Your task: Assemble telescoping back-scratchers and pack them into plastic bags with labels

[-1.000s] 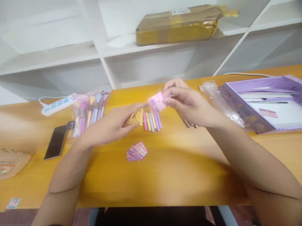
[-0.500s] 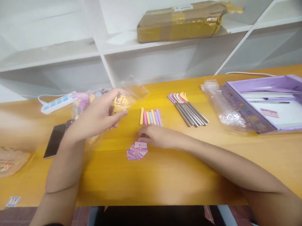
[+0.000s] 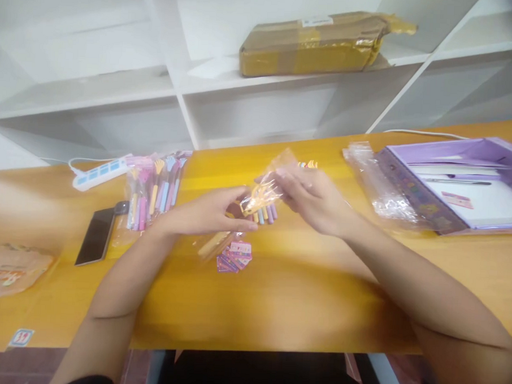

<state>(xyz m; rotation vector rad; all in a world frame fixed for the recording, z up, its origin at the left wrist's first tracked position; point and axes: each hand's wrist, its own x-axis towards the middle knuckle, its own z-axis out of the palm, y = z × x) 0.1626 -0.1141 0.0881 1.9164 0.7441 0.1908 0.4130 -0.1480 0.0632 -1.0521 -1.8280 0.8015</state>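
Note:
Between my hands is a clear plastic bag [image 3: 285, 159] with a yellow back scratcher [image 3: 259, 198] in it, its claw end toward the right. My left hand [image 3: 217, 210] is closed round the bagged scratcher, and a yellow handle [image 3: 214, 245] shows below that hand. My right hand [image 3: 317, 200] pinches the bag's upper end. Behind and below them lie several coloured sticks [image 3: 268, 214], partly hidden. Printed pink-purple cards [image 3: 235, 256] lie fanned out in front. Of the metal-rod scratchers, only the claw tips [image 3: 308, 165] show behind my right hand.
At left lie bagged scratchers [image 3: 154, 190], a power strip [image 3: 102, 173] and a black phone [image 3: 95, 236]. To the right are plastic sleeves [image 3: 383, 189] and a purple box [image 3: 436, 149] with a card and a rod inside. A taped carton [image 3: 308, 47] sits on the shelf.
My left hand has moved right and lower with the bagged yellow scratcher. My right hand has come up from beside the cards and now grips the bag's end.

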